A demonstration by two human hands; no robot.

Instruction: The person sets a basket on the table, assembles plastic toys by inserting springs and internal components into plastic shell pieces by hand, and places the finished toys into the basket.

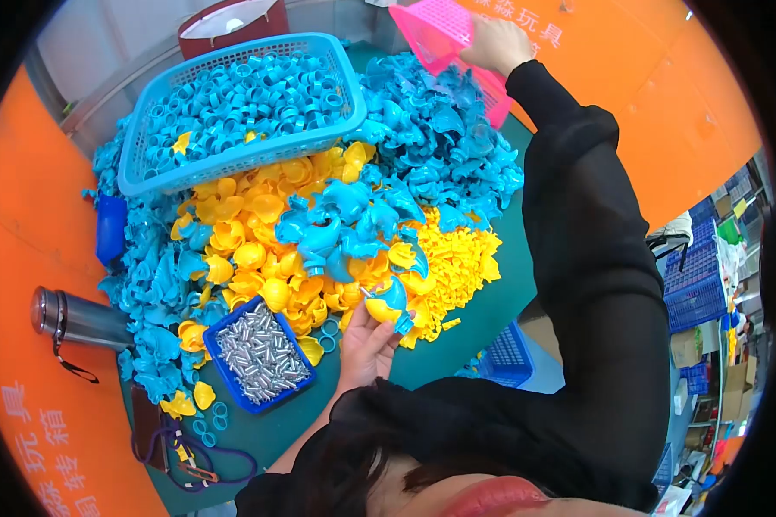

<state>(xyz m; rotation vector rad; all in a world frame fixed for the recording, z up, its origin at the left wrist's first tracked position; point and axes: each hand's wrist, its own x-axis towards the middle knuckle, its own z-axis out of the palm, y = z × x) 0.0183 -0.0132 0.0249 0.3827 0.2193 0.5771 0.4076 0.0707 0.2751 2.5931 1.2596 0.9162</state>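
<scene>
Left grip: my left grip (pixel 369 346) has its thumb and fingers closed round a blue-and-yellow piece (pixel 386 304), a silver pin (pixel 366 293) showing at one side
Blue-and-yellow piece: at the near edge of the yellow shells (pixel 250 255), between the blue tray (pixel 227 376) and the small yellow parts (pixel 459 267)
Right grip: my right grip (pixel 498 45), arm outstretched, is clamped on a pink basket (pixel 440 28), tilted beside the far blue parts (pixel 444 138)
Blue tray: on the green worktop (pixel 457 346), filled with metal pins (pixel 263 353)
Light-blue basket (pixel 250 156): beyond the yellow shells, full of blue rings (pixel 259 95)
Flask (pixel 93 320): upright or lying, cannot tell
</scene>
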